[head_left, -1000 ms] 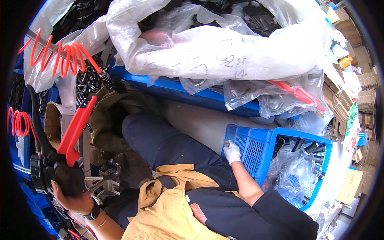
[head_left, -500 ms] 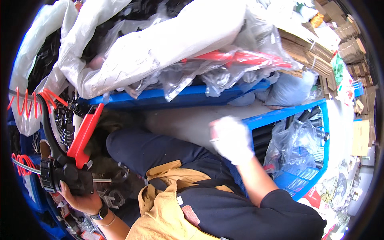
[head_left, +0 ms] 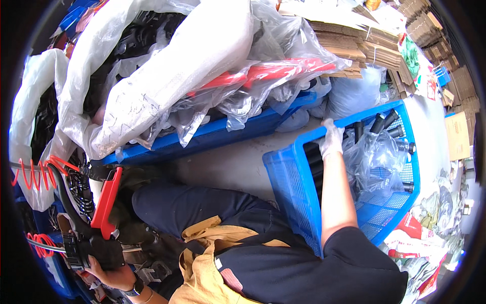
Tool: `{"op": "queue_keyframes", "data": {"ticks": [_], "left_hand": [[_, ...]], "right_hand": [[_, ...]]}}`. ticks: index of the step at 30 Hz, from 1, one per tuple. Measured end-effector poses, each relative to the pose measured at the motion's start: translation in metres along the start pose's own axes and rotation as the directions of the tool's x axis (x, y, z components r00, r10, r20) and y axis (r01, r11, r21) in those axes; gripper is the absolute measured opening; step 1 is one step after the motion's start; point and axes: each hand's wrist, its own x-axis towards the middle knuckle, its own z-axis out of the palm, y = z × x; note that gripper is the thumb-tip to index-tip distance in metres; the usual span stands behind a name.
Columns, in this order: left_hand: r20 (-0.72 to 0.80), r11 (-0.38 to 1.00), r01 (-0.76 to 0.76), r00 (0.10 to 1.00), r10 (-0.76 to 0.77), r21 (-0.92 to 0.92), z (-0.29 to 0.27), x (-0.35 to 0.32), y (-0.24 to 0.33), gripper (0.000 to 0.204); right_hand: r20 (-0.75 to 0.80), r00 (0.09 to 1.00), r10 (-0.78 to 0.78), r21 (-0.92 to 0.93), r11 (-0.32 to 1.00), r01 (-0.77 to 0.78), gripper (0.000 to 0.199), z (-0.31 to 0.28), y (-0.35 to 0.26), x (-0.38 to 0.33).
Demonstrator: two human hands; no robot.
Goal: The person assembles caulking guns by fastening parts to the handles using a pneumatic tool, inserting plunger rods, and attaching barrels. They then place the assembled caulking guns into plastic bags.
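Note:
My bare left hand [head_left: 112,273], with a watch on the wrist, is wrapped under a black plastic assembly [head_left: 98,251]. A red bar [head_left: 107,202] stands up from that assembly, and a curved black arm rises beside it. My right hand [head_left: 331,138], in a white glove, grips the far rim of a blue mesh basket [head_left: 288,175] with its fingers over the edge. Black tubes [head_left: 377,123] and a clear plastic bag [head_left: 377,167] lie inside the basket, next to my right forearm.
A blue bin [head_left: 202,133] holding plastic-wrapped red and black parts, with a large white sack [head_left: 177,71] over it, stands ahead. Red coiled hoses [head_left: 43,175] hang at the left. Stacked cardboard [head_left: 344,43] and a pale stuffed bag [head_left: 354,91] are at the far right.
My right hand has moved from above my lap, forward and right onto the basket's rim. My left hand still holds the black assembly. The whole view has shifted.

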Motion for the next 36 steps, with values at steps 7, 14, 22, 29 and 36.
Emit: {"op": "queue_keyframes", "data": {"ticks": [7,14,22,29,36], "left_hand": [[-0.057,0.996,0.074,0.995,-0.077,-0.054,0.006,-0.009,0.015,0.050],[0.038,0.975,-0.215,0.976,0.214,0.058,0.042,0.005,0.039,0.044],[0.788,-0.215,-0.814,0.399,0.469,0.540,0.031,0.026,0.073,0.039],[0.749,0.059,-0.836,0.518,0.413,0.546,0.070,-0.022,0.032,0.058],[0.871,0.033,-0.876,0.482,0.095,0.481,0.087,-0.043,0.021,0.060]], "right_hand": [[0.250,0.967,0.050,-0.043,0.998,-0.041,0.089,-0.030,0.001,0.014],[0.342,0.940,0.002,-0.227,-0.970,0.085,0.035,-0.233,0.186,0.105],[0.442,0.767,0.465,-0.569,-0.515,0.641,0.049,-0.117,0.181,0.005],[0.373,0.778,0.506,-0.457,-0.630,0.628,0.038,-0.142,0.220,0.039],[0.804,0.591,-0.068,-0.586,-0.259,0.768,0.074,-0.141,0.092,0.020]]}}
